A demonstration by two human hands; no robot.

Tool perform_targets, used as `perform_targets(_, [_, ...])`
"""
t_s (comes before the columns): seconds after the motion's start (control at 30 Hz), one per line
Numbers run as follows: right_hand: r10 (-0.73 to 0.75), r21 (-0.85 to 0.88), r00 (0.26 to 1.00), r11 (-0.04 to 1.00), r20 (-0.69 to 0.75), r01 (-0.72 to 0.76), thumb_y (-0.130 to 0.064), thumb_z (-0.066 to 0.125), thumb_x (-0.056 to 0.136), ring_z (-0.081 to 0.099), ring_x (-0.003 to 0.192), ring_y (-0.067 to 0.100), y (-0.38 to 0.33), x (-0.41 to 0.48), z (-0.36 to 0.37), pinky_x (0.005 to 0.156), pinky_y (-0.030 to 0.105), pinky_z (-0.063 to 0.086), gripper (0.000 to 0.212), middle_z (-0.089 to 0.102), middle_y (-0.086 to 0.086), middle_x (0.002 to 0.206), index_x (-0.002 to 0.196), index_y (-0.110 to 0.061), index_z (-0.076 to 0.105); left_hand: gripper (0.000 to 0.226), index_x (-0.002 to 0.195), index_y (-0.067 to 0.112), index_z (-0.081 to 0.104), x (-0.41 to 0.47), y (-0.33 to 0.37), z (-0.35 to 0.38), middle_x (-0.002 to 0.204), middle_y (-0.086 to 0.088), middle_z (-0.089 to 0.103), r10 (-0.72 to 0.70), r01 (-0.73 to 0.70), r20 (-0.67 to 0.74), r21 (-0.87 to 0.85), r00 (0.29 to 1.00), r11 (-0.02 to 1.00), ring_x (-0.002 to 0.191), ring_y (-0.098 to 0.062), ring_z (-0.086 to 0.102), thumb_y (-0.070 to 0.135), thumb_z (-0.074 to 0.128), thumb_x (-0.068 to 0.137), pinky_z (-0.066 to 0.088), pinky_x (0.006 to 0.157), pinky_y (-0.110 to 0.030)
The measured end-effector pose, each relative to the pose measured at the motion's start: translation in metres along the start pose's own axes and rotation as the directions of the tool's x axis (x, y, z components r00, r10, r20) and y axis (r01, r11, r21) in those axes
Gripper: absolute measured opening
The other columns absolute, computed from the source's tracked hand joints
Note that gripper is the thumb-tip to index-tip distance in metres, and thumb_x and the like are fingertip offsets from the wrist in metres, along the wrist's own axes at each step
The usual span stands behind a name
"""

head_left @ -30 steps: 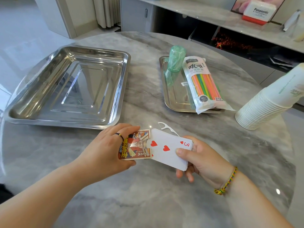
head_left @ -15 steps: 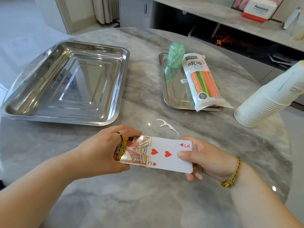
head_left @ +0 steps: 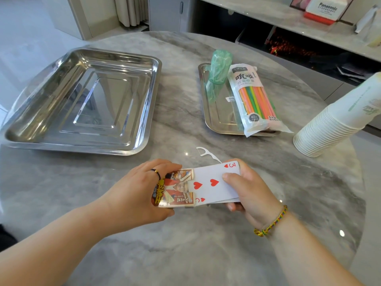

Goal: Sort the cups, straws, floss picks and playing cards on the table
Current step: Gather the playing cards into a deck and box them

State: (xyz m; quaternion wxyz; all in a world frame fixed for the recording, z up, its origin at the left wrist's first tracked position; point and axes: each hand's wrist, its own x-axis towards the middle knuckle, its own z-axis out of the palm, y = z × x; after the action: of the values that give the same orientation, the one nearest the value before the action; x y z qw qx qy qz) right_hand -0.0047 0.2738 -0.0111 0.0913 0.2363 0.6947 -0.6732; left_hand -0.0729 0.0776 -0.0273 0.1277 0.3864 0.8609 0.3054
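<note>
My left grip (head_left: 136, 190) wraps the card box (head_left: 175, 190) above the desk (head_left: 185, 244), my right grip (head_left: 247, 188) pinches the playing cards (head_left: 214, 182) half inside; boxing them seemingly needs a straight push.

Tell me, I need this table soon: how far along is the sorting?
Looks partly done: the straw pack and green tub lie on the small tray. In hand: the left hand holds the card box, the right hand the playing cards, half inside it. Left: a loose floss pick and the cup stack sit on the table.
</note>
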Motion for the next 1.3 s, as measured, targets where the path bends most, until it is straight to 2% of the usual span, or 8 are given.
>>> perform_targets(0.4, [0.009, -0.052, 1.0, 0.999, -0.02, -0.01, -0.002, 0.038, 0.093, 0.04, 0.03, 0.002, -0.004, -0.004, 0.01, 0.03, 0.012, 0.028, 0.022, 0.054, -0.002, 0.06, 0.079, -0.018, 0.044, 0.074, 0.111, 0.052, 0.026, -0.002, 0.004, 0.009, 0.104, 0.041, 0.033, -0.042, 0.042, 0.001, -0.108, 0.999, 0.993, 0.104, 0.018, 0.035, 0.064, 0.046, 0.041, 0.026, 0.082, 0.008])
perform_targets(0.6, [-0.14, -0.145, 0.99, 0.98, -0.015, 0.137, -0.027, 0.039, 0.094, 0.051, 0.079, -0.009, 0.004, -0.001, 0.015, 0.066, -0.001, 0.04, 0.01, 0.052, -0.013, 0.097, 0.1, -0.033, 0.044, 0.074, 0.113, 0.049, 0.029, -0.001, 0.007, 0.011, 0.104, 0.041, 0.03, -0.027, 0.025, -0.032, -0.077, 0.999, 0.997, 0.107, 0.014, 0.028, 0.063, 0.045, 0.042, 0.021, 0.082, 0.011])
perform_targets(0.77, [-0.157, -0.095, 0.987, 0.983, 0.022, 0.158, -0.033, 0.033, 0.097, 0.043, 0.096, -0.012, 0.006, 0.002, 0.024, 0.076, -0.006, 0.035, 0.031, 0.04, -0.011, 0.124, 0.128, -0.033, 0.031, 0.072, 0.118, 0.035, 0.043, 0.0, 0.003, 0.021, 0.105, 0.024, 0.048, 0.045, -0.045, -0.169, 0.004, 0.985, 0.999, 0.104, -0.003, 0.039, 0.056, 0.051, 0.049, 0.02, 0.089, 0.006])
perform_targets(0.9, [-0.2, -0.072, 0.979, 0.977, 0.042, 0.203, -0.057, 0.038, 0.072, 0.039, 0.122, 0.001, 0.015, 0.003, 0.038, 0.106, 0.021, 0.032, 0.056, 0.037, -0.015, 0.128, 0.124, -0.041, 0.025, 0.07, 0.117, 0.026, 0.042, 0.002, 0.007, 0.028, 0.109, 0.015, 0.043, 0.093, -0.082, -0.196, 0.062, 0.976, 0.995, 0.098, -0.006, 0.042, 0.052, 0.05, 0.053, 0.028, 0.091, -0.013])
perform_targets(1.03, [-0.212, -0.207, 0.977, 0.955, 0.025, 0.213, -0.065, 0.037, 0.073, 0.027, 0.13, -0.002, 0.021, 0.003, 0.043, 0.111, 0.021, 0.023, 0.078, 0.027, -0.013, 0.136, 0.14, -0.03, 0.02, 0.068, 0.116, 0.025, 0.043, 0.003, 0.008, 0.035, 0.108, 0.015, 0.04, 0.108, -0.095, -0.196, 0.076, 0.975, 0.993, 0.097, -0.007, 0.043, 0.052, 0.05, 0.053, 0.029, 0.091, -0.016])
perform_targets(1.13, [-0.206, -0.093, 0.978, 0.974, 0.012, 0.206, -0.034, 0.038, 0.095, 0.035, 0.127, 0.002, 0.014, 0.005, 0.036, 0.111, 0.026, 0.03, 0.04, 0.033, -0.007, 0.139, 0.134, -0.034, 0.029, 0.071, 0.118, 0.036, 0.042, 0.005, 0.008, 0.031, 0.105, 0.024, 0.043, 0.05, -0.058, -0.205, -0.032, 0.978, 0.998, 0.103, -0.001, 0.039, 0.056, 0.052, 0.05, 0.02, 0.094, -0.001])
perform_targets(1.2, [-0.281, -0.035, 0.956, 0.96, -0.084, 0.279, -0.021, 0.044, 0.095, 0.05, 0.113, 0.002, 0.014, 0.008, 0.031, 0.101, 0.022, 0.04, 0.023, 0.048, -0.006, 0.127, 0.109, -0.039, 0.045, 0.072, 0.116, 0.047, 0.042, 0.007, 0.008, 0.025, 0.105, 0.034, 0.037, -0.052, 0.023, -0.186, -0.153, 0.981, 0.988, 0.105, 0.009, 0.036, 0.058, 0.053, 0.047, 0.018, 0.089, 0.009])
perform_targets(1.3, [-0.443, -0.135, 0.879, 0.895, -0.176, 0.424, -0.025, 0.048, 0.081, 0.053, 0.103, -0.009, 0.017, 0.008, 0.026, 0.089, 0.011, 0.043, 0.019, 0.055, -0.015, 0.113, 0.089, -0.04, 0.056, 0.075, 0.114, 0.044, 0.037, 0.01, 0.004, 0.016, 0.105, 0.036, 0.035, -0.132, 0.076, -0.253, -0.219, 0.958, 0.973, 0.099, 0.019, 0.037, 0.053, 0.067, 0.046, 0.021, 0.083, 0.011])
